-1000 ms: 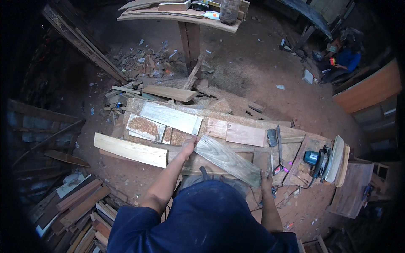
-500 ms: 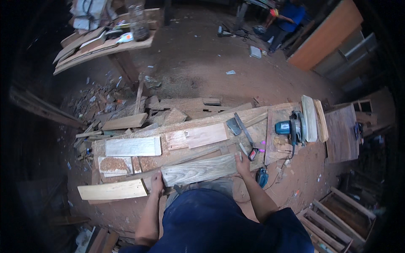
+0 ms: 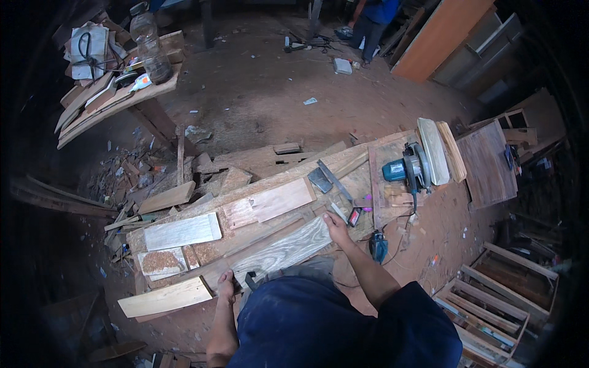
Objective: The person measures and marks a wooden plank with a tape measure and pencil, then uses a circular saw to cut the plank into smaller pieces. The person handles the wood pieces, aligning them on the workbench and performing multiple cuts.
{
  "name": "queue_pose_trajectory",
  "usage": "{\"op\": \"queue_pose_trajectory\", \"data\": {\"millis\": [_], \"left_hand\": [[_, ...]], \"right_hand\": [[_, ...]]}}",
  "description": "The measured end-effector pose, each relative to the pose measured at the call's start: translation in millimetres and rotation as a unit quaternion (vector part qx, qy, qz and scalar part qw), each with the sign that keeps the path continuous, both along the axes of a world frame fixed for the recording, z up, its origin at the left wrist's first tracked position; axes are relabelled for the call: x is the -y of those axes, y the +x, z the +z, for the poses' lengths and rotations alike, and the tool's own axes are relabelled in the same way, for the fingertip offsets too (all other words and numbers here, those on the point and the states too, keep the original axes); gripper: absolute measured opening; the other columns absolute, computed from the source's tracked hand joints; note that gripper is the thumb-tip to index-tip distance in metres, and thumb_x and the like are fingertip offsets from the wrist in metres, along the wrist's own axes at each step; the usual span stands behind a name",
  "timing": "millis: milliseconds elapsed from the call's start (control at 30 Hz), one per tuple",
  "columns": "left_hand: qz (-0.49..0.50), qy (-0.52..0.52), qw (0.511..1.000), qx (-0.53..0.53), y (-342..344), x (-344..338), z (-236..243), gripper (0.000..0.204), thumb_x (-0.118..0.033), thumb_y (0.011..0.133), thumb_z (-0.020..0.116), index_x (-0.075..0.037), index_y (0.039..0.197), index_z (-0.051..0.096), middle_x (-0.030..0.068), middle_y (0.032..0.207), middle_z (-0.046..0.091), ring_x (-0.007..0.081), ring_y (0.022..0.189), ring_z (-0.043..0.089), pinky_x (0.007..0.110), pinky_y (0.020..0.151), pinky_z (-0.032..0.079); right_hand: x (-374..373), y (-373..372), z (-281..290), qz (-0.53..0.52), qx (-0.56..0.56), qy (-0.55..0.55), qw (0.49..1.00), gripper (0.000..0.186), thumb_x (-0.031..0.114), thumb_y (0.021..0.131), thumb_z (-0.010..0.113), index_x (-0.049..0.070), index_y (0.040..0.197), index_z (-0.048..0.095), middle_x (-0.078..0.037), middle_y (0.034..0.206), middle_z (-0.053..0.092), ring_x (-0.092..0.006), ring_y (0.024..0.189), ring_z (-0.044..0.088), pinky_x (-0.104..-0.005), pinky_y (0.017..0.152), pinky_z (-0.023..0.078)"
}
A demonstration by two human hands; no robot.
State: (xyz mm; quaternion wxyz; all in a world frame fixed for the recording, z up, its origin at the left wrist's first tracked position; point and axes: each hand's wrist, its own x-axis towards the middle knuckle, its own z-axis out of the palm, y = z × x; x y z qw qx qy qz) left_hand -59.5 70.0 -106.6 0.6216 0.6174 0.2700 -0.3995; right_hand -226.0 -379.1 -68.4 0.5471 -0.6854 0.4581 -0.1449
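A long grey-brown wooden board (image 3: 287, 246) with bold grain lies along the near edge of the low workbench, right in front of my body. My right hand (image 3: 335, 227) is closed on its right end, thumb on the upper face. At its left end my left hand (image 3: 226, 283) is closed against the edge, its fingers partly hidden. Beside that hand a pale yellow board (image 3: 165, 297) lies on the bench's near left corner. Close to my right hand are a small red-and-black object (image 3: 354, 216) and a light strip (image 3: 338, 212).
A teal circular saw (image 3: 407, 168) and upright boards (image 3: 433, 152) stand at the bench's right end. A teal power tool (image 3: 378, 246) sits at the near edge. Several boards (image 3: 183, 231) and sawdust cover the bench (image 3: 257, 191). Scrap wood (image 3: 165, 197) lies beyond; a person (image 3: 371, 27) stands far off.
The view has turned, so the bench and board slant more steeply up to the right. Both hands stay at the board's ends. The distant person's arm has dropped out of sight.
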Motion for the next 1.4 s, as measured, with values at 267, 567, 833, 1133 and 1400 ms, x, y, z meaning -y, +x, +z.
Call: {"op": "queue_pose_trajectory", "data": {"millis": [267,567,833,1133,1400], "left_hand": [[-0.017,0.020,0.997,0.069,-26,-4,-7,0.019,-0.015,0.102,0.069,-0.007,0.120,0.069,-0.0053,0.079,0.060,0.0062,0.063,0.052,0.025,0.055,0.045],[-0.084,-0.020,0.995,0.055,-18,-24,-4,0.025,-0.008,0.103,0.064,-0.005,0.128,0.065,-0.0030,0.084,0.062,0.0083,0.068,0.057,0.027,0.064,0.054],[-0.161,0.040,0.985,0.043,-7,-28,-2,0.010,-0.008,0.104,0.061,-0.007,0.111,0.068,0.0007,0.087,0.067,0.0114,0.076,0.065,0.030,0.070,0.057],[-0.167,0.055,0.983,0.048,2,-33,20,0.021,-0.023,0.107,0.062,-0.005,0.107,0.072,0.0038,0.085,0.070,0.0146,0.074,0.068,0.033,0.071,0.060],[-0.147,0.054,0.986,0.049,12,-49,33,0.046,-0.047,0.107,0.060,-0.006,0.087,0.065,0.0056,0.078,0.067,0.0184,0.071,0.068,0.037,0.068,0.059]], "right_hand": [[16,-15,-31,0.029,-0.060,0.041,0.997,0.045,0.039,0.109,0.059,-0.003,0.116,0.074,-0.004,0.103,0.073,-0.0112,0.098,0.061,-0.0296,0.090,0.049],[3,-6,-18,-0.015,-0.040,0.025,0.999,0.042,0.037,0.107,0.063,-0.002,0.118,0.073,-0.003,0.102,0.071,-0.0121,0.096,0.061,-0.0292,0.089,0.048],[3,3,-10,-0.001,-0.052,-0.031,0.998,0.043,0.040,0.107,0.063,-0.001,0.109,0.074,-0.002,0.091,0.070,-0.0124,0.087,0.061,-0.0305,0.082,0.049],[84,-57,-44,-0.152,-0.128,-0.105,0.974,0.038,0.037,0.096,0.071,-0.001,0.101,0.076,-0.024,0.101,0.076,-0.0386,0.094,0.075,-0.0429,0.082,0.056],[117,-66,-48,-0.249,-0.361,-0.143,0.887,0.038,0.030,0.088,0.077,-0.004,0.103,0.075,-0.026,0.105,0.075,-0.0443,0.100,0.074,-0.0518,0.091,0.059]]}}
